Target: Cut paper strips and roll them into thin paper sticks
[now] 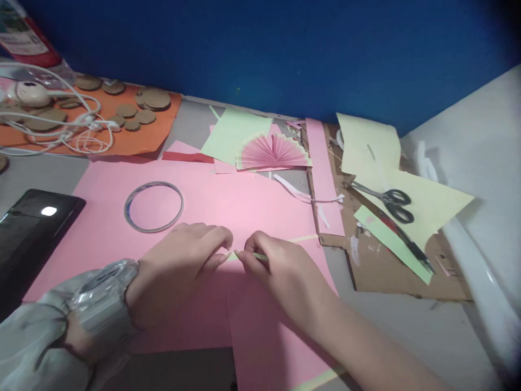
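Above pink paper, left hand, right hand, each grip pinching one green strip, cardboard marked "wf"

Scissors, pink paper and cut cardboard show a craft desk.

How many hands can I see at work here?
2: the left hand, with a watch on its wrist, and the right hand beside it, both at a narrow green strip over the pink sheet. No others show.
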`<state>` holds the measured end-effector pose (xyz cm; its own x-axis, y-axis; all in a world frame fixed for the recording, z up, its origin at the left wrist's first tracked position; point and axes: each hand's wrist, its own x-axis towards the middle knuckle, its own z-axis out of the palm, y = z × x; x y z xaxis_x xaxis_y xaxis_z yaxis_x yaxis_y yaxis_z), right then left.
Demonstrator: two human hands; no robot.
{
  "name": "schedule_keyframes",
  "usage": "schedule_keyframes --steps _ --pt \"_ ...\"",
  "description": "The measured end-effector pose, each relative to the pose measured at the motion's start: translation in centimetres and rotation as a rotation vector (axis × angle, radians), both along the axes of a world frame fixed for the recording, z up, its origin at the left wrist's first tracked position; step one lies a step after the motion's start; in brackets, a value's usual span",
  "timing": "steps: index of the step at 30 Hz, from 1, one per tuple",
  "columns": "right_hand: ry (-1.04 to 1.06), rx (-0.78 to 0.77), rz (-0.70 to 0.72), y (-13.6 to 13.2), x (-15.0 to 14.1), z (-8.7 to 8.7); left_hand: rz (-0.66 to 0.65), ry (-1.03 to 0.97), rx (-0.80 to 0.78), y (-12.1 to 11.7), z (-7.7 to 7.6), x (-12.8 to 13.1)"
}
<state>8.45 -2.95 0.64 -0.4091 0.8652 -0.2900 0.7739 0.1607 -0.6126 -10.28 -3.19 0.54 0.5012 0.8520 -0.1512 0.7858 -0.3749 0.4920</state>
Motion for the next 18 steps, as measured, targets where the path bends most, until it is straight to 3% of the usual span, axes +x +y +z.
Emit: schedule_keyframes --steps 11,18 --pt "-0.038 0.081 0.022 -0.60 -0.16 -0.52 -0.055 -0.033 -0.020 -0.04 0.26 -0.34" --pt "-0.066 0.078 0.032 -0.59 -0.21 -0.26 0.155 -0.064 -0.003 -0.51 -0.55 0.25"
